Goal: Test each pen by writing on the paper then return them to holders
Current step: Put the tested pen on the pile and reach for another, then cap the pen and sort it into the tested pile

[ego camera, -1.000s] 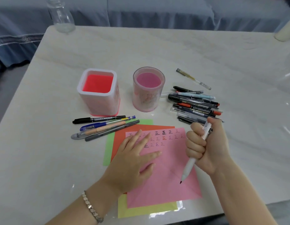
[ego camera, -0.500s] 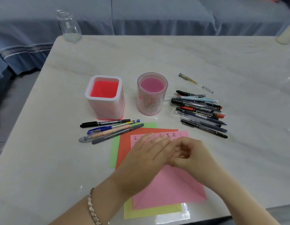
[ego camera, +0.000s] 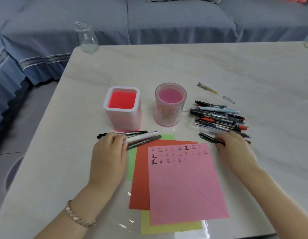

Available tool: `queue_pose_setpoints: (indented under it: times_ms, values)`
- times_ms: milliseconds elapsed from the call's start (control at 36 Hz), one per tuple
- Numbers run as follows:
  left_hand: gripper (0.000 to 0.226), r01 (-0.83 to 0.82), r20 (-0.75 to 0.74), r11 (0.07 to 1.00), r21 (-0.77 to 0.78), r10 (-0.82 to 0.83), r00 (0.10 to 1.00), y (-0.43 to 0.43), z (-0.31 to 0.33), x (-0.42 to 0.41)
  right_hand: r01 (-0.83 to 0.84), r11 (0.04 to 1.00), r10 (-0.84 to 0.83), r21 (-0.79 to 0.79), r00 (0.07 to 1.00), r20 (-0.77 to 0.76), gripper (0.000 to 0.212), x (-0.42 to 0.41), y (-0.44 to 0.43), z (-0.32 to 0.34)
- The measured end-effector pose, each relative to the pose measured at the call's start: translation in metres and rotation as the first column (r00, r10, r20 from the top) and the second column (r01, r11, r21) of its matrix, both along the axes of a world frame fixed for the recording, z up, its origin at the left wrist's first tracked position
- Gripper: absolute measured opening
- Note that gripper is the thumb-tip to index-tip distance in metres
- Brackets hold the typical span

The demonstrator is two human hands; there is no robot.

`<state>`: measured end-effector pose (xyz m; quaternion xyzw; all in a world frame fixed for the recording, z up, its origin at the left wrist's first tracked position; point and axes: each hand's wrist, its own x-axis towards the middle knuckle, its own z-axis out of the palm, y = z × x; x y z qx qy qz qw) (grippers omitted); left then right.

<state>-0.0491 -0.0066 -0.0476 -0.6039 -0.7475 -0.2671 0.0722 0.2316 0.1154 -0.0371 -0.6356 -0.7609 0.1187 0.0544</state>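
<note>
A: Well, where is the white pen (ego camera: 144,137)?

B: In the left hand (ego camera: 107,152). Its fingers (ego camera: 115,139) are curled round the pen's near end, and the barrel lies across a black marker (ego camera: 132,133) and a grey pen (ego camera: 146,142), on the worktop (ego camera: 201,66) just in front of the square holder (ego camera: 123,119).

A: And the right hand (ego camera: 236,149)?

B: It is down at the near edge of the heap of pens (ego camera: 218,118). The fingers are bent over a slim black pen (ego camera: 207,137), gripping it; the pen's left end sticks out past the fingertips.

A: The paper?

B: The pink sheet (ego camera: 184,187) lies between the two hands, with three rows of small written characters along its top. It sits on an orange sheet (ego camera: 141,178); a green sheet (ego camera: 131,163) shows at the left and a yellow sheet (ego camera: 167,228) at the near edge.

A: The holders?

B: The square holder stands upright just beside the round holder (ego camera: 168,116), both behind the paper. A clear pen (ego camera: 217,93) lies apart beyond the heap, and a glass bottle (ego camera: 86,38) stands at the far left corner
</note>
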Motion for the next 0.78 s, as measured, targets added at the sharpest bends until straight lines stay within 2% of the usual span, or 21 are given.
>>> queue_pose_setpoints:
  times_ms: [139, 278, 333, 389, 472, 556, 639, 694, 750, 778]
  values:
    - [0.008, -0.104, -0.076, 0.993, -0.060, 0.099, 0.992, 0.008, -0.009, -0.022, -0.019, 0.999, 0.017, -0.036, 0.998, -0.052, 0.030, -0.002, -0.006, 0.005]
    - [0.030, -0.076, -0.041, 0.996, -0.046, 0.074, 0.996, 0.012, 0.000, -0.006, -0.162, 0.986, 0.166, 0.036, 0.962, -0.215, 0.025, -0.011, -0.024, 0.021]
    - [0.031, 0.037, 0.023, 0.999, -0.014, -0.036, 0.999, 0.010, 0.009, 0.012, -0.270, 0.961, 0.275, 0.057, 0.924, -0.265, 0.023, -0.017, -0.032, 0.028]
    - [0.041, 0.232, 0.109, 0.973, -0.007, -0.230, 0.967, 0.009, 0.020, 0.031, -0.371, 0.926, 0.375, 0.071, 0.879, -0.293, 0.021, -0.024, -0.039, 0.034]
    - [0.043, 0.506, 0.052, 0.861, -0.051, -0.504, 0.862, 0.010, 0.029, 0.056, -0.487, 0.869, 0.479, 0.083, 0.789, -0.384, 0.019, -0.033, -0.050, 0.042]
    - [0.037, 0.588, 0.015, 0.805, -0.079, -0.589, 0.808, 0.008, 0.026, 0.070, -0.530, 0.847, 0.489, 0.040, 0.747, -0.451, 0.014, -0.039, -0.058, 0.052]
    - [0.033, 0.570, 0.048, 0.818, -0.077, -0.568, 0.821, 0.003, 0.022, 0.072, -0.434, 0.901, 0.388, -0.016, 0.819, -0.422, 0.004, -0.035, -0.057, 0.064]
    - [0.028, 0.525, 0.085, 0.848, -0.075, -0.519, 0.850, 0.000, 0.021, 0.072, -0.300, 0.946, 0.182, -0.124, 0.806, -0.563, 0.004, -0.032, -0.053, 0.070]
    - [0.030, 0.483, 0.210, 0.870, -0.096, -0.457, 0.864, -0.003, 0.025, 0.073, -0.198, 0.933, -0.130, -0.302, 0.596, -0.792, 0.006, -0.030, -0.049, 0.072]
    - [0.031, 0.480, 0.301, 0.871, -0.104, -0.433, 0.850, -0.005, 0.028, 0.073, -0.192, 0.906, -0.246, -0.376, 0.484, -0.840, 0.011, -0.030, -0.049, 0.073]
